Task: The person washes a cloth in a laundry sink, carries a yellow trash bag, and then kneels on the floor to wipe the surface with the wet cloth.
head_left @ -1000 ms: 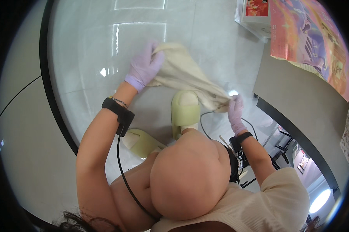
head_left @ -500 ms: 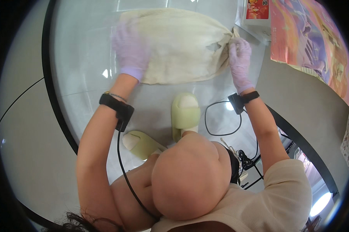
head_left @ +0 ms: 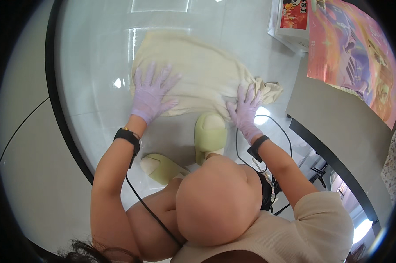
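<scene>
A cream-coloured cloth [head_left: 193, 65] lies spread on the shiny pale tiled floor [head_left: 97, 83], with its right end bunched into folds. My left hand [head_left: 152, 94], in a thin lilac glove, presses on the cloth's left part with fingers spread. On the right, my right hand [head_left: 246, 107], gloved the same way, rests on the cloth's near right edge beside the bunched end, its fingers stretched out. Both palms face down, and neither hand grips anything.
Two green slippers [head_left: 210, 136] on my feet stand just nearer than the cloth. Black cables [head_left: 147, 208] run from my wristbands. At the far right are a white box [head_left: 292, 35] and a pink patterned package [head_left: 351, 57]. A black-edged panel curves along the left.
The cloth has come nearer to me, and its right end is more crumpled. My right hand has let go of its bunched corner and now lies flat; my left hand has moved nearer.
</scene>
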Demonstrator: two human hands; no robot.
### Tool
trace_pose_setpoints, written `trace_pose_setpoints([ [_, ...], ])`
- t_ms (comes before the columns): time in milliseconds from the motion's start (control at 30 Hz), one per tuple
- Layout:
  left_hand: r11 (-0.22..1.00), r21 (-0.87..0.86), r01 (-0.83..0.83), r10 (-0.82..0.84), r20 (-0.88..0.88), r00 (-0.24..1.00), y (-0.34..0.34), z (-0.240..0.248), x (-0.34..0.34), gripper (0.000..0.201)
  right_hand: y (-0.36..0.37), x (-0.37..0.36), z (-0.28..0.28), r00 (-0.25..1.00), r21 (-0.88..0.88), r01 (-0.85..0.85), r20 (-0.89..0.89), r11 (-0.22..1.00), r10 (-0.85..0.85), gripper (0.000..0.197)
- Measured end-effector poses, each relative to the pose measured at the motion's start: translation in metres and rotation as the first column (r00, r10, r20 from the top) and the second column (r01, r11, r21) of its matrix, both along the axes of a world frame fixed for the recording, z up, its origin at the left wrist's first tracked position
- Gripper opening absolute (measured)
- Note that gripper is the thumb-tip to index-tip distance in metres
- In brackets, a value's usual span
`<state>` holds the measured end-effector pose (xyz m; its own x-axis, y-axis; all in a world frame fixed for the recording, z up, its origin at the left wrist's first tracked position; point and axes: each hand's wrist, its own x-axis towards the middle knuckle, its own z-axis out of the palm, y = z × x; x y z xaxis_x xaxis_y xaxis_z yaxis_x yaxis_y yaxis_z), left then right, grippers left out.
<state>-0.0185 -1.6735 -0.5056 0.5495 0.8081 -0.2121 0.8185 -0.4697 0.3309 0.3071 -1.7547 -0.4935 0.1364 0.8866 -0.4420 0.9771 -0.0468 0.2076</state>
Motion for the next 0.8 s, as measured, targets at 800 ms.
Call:
trace_pose_setpoints([
  [800,0.984,0.006,0.177,-0.177,-0.041,0.983,0.044,-0.002,0.014,0.075,-0.109,0.107,0.01,0.12,0.242,0.97,-0.393,0.023,-0.912,0.063],
])
